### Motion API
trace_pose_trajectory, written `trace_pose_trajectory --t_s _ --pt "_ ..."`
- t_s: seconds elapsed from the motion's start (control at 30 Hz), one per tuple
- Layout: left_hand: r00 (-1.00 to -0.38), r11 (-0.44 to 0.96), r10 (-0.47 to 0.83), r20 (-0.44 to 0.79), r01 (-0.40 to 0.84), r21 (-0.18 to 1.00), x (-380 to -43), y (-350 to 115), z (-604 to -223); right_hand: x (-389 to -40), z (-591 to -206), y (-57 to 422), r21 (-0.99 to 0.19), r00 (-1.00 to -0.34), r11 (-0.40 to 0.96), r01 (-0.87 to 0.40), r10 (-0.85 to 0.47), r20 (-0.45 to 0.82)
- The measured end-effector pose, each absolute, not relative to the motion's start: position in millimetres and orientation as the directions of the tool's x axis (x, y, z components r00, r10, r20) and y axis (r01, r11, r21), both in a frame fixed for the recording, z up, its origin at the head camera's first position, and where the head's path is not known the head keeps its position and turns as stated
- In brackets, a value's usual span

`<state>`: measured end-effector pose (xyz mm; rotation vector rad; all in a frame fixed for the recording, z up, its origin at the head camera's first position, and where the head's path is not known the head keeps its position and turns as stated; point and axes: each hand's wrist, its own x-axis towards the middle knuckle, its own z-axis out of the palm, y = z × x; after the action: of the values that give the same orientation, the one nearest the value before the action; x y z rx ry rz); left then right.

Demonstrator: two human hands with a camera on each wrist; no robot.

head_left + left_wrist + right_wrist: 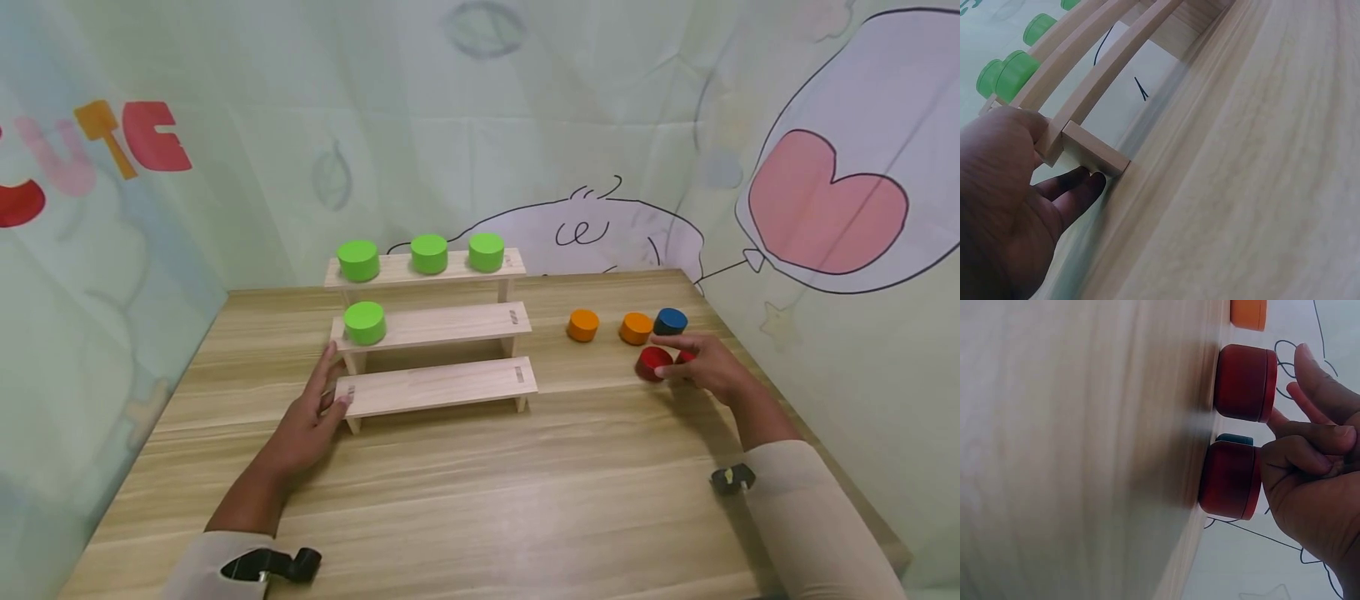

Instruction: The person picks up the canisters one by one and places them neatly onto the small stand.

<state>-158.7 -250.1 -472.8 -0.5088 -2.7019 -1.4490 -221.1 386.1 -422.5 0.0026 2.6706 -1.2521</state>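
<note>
My left hand [306,425] is at the left end of a three-step wooden stand [435,390]. Its thumb lies on the lowest board's corner, and in the left wrist view the fingertips [1099,180] curl in by the end leg. Three green round blocks [430,255] sit on the top step, and another green block [365,323] is at the left of the middle step. My right hand [708,367] hovers over two red round blocks, thumb and forefinger spread apart. Its thumb tip is at the left red block [652,364]; the other red block [1230,480] is partly covered in the head view.
Behind the red blocks are two orange round blocks [582,326] and a blue one [671,321]. All rest on the wood-grain table [480,500]. A printed curtain [247,167] hangs along the table's back and sides.
</note>
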Motion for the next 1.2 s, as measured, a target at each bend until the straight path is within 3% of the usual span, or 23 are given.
trace_pose_trajectory --t_s 0.67,1.2 --pt "-0.949 0.51 0.263 0.172 0.288 0.811 -157.7 -249.4 -470.8 -227.4 -428.5 387.1 -0.725 -0.973 0.677 0.128 -0.056 -0.224" --pt "-0.947 0.501 0.266 0.181 0.296 0.813 -156.9 -249.3 -471.6 -226.1 -430.3 386.8 -0.715 -0.98 0.692 0.096 -0.06 -0.189"
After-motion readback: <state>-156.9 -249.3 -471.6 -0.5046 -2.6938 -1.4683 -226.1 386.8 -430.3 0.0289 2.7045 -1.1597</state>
